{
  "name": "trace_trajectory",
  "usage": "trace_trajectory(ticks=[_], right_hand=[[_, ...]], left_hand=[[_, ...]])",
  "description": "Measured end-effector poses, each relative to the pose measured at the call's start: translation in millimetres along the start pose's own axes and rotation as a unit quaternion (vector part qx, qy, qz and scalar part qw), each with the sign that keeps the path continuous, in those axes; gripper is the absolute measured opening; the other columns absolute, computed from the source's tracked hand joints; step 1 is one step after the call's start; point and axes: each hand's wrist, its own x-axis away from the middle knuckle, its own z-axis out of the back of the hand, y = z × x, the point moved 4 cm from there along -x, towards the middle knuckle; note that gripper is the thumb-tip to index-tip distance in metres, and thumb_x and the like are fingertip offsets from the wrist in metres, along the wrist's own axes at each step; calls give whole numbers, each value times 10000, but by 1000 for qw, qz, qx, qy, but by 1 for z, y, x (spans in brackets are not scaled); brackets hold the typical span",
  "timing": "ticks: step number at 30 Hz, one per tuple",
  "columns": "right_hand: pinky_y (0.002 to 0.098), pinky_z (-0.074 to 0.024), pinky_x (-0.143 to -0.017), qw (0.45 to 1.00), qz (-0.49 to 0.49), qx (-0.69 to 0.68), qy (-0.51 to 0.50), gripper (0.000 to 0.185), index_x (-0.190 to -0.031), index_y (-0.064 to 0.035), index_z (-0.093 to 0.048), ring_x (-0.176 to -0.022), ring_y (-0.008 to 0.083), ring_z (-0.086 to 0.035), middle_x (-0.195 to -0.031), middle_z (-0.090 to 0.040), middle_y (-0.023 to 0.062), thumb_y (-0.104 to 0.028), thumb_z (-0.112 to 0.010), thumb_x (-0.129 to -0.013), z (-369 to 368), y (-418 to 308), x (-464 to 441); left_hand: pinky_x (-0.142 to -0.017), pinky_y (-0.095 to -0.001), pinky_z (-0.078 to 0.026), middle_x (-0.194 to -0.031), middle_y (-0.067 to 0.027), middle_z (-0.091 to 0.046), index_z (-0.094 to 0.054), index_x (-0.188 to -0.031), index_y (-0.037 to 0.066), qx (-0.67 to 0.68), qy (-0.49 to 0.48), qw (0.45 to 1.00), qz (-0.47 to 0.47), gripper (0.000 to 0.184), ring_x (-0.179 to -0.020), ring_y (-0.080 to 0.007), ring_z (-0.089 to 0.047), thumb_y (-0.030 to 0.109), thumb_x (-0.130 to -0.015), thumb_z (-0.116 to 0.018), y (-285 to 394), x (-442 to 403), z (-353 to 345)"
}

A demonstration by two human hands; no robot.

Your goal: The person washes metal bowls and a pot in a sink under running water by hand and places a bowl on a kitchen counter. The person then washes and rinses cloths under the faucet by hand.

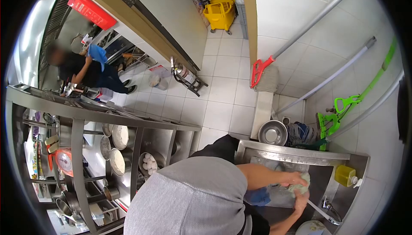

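Note:
Over the metal sink (pixel 296 160), both hands hold a pale green cloth (pixel 301 185). My left hand (pixel 294 178) grips its upper side, fingers closed around the folds. My right hand (pixel 301 199) is closed on the lower edge of the cloth. A blue cloth (pixel 258 196) lies in the sink below my left forearm. Just right of my right hand, a curved metal faucet (pixel 330 212) has a pale spout or hose reaching toward the hands. The fingertips are partly hidden by the cloth.
A bottle of yellow liquid (pixel 344 176) stands on the sink's right ledge. Beyond the sink are a metal bowl (pixel 273 133), mops and a green-handled tool (pixel 339 110). Shelves with pots (pixel 118 162) stand behind me. A fire extinguisher (pixel 186 75) and another person (pixel 92 70) are farther off.

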Motion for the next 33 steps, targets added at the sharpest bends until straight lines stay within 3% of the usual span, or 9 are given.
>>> trace_trajectory(ticks=[2,6,10,12,14,20,27,30,33], right_hand=[[363,-426,-901,991,-40,129,-5,533,-1241,59,-491,-960,232,-579,-1082,-604,121,-98,-724,-788,23,30,0],[381,-404,-990,921,125,-360,82,506,-1233,66,-518,-1123,265,-547,-1190,-579,158,-249,-658,-862,9,-13,29],[418,-433,-975,773,66,-566,279,479,-1163,37,-583,-1121,293,-569,-1211,-593,158,-377,-546,-924,-10,-24,13],[417,-491,-861,815,66,-410,404,446,-1118,-14,-634,-991,284,-632,-1131,-649,139,-400,-512,-929,4,3,0],[425,-510,-712,717,81,452,524,380,-1038,-89,-685,-818,296,-658,-1001,-697,106,-398,-507,-904,2,-30,11],[415,-502,-708,770,-19,451,450,320,-944,-52,-723,-819,308,-666,-951,-705,147,-240,-481,-854,8,-18,-2],[372,-476,-885,931,84,-88,345,393,-1101,60,-619,-980,248,-620,-1104,-648,156,-286,-511,-949,42,5,4],[318,-478,-859,978,111,95,149,359,-1195,54,-538,-952,213,-597,-1083,-622,126,-214,-547,-957,20,-23,2],[285,-485,-800,995,63,-73,17,347,-1191,40,-540,-904,170,-598,-1063,-628,106,-168,-605,-920,-1,-71,19]], left_hand=[[-709,-352,-534,-964,-100,-668,-618,-1060,-3,168,11,985,-49,368,-854,-208,-649,221,-789,-728,-11,5,-1],[-769,-359,-526,-1038,-139,-665,-622,-1053,-12,205,19,976,-78,383,-944,-253,-647,287,-825,-695,-32,-29,-11],[-787,-400,-518,-974,-182,-679,-618,-1083,1,-141,328,933,-40,366,-921,-320,-662,290,-858,-631,-55,-86,-20],[-795,-413,-510,-975,-195,-675,-621,-1090,11,-180,315,932,4,371,-933,-334,-657,309,-868,-604,-60,-94,-29],[-813,-413,-503,-1014,-196,-663,-614,-1115,13,-182,270,946,-3,392,-955,-334,-647,316,-867,-595,-59,-99,-35],[-865,-416,-483,-1130,-199,-628,-595,-1188,19,-190,154,969,-19,458,-1022,-335,-617,340,-863,-570,-62,-82,-36],[-914,-421,-443,-1176,-233,-601,-584,-1211,28,-254,-59,965,40,581,-1057,-351,-579,430,-794,-629,-14,-22,-26],[-932,-412,-439,-1185,-246,-592,-499,-1311,25,-623,-342,657,-251,728,-1076,-344,-576,439,-743,-688,-16,-29,-38],[-865,-425,-492,-1214,-201,-592,-641,-1155,22,-657,103,680,-309,641,-1027,-337,-614,426,-666,-730,53,12,-45]])
